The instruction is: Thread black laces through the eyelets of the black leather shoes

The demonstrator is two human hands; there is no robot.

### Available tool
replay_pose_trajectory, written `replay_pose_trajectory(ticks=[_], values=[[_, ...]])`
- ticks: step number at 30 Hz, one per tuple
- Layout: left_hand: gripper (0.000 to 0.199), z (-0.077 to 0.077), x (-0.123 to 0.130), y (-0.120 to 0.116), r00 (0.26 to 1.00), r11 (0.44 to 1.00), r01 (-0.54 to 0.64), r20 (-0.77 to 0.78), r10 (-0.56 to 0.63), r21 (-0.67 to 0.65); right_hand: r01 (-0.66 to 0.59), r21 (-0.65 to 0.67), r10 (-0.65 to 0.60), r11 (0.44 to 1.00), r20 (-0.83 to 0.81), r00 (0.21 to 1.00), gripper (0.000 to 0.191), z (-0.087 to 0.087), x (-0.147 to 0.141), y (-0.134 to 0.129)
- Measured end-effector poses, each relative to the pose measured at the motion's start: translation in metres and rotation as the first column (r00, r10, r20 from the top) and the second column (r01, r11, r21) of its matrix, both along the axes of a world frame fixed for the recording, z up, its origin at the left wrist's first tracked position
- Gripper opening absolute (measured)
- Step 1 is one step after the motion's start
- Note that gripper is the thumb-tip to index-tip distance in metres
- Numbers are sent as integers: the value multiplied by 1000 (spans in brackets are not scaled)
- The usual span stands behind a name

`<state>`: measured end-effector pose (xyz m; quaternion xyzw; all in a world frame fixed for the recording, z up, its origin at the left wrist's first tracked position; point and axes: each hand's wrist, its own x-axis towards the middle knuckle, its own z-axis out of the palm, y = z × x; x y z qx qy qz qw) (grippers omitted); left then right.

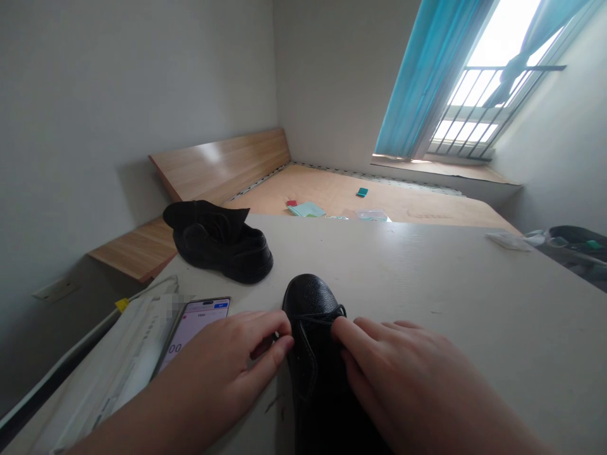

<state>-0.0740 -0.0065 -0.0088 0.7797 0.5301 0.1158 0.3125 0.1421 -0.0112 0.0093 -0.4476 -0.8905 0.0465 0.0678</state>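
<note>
A black leather shoe [310,294] stands on the white table [427,278], toe pointing away from me, with a thin black lace [317,316] across its front. My left hand [241,360] is at the shoe's left side, thumb and forefinger curved toward each other near the lace; whether they pinch anything is too small to tell. Against the right side, at the lace loop, rests my right hand [393,366], its fingers closed together and their tips partly hidden. What it holds, if anything, I cannot make out.
Another black shoe [222,246] lies at the table's far left. A lit phone [194,322] rests on a white package [128,354] beside my left forearm. White plastic [512,241] lies at the right edge. Beyond the table is a wooden bed board [327,183] with small items.
</note>
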Motion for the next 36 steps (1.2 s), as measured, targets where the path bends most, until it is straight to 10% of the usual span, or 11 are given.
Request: replay_pose_trajectory(ticks=[9, 23, 36], values=[[14, -4, 4, -2, 997, 990, -79, 16, 78, 114, 118, -220, -67, 968, 224, 972, 25, 19, -14, -1], [20, -3, -2, 3, 987, 985, 63, 138, -85, 159, 91, -115, -76, 989, 126, 989, 22, 8, -4, 1], [28, 17, 9, -3, 993, 989, -111, 46, 107, 100, 193, -127, -157, 973, 251, 955, 26, 21, -21, -1]])
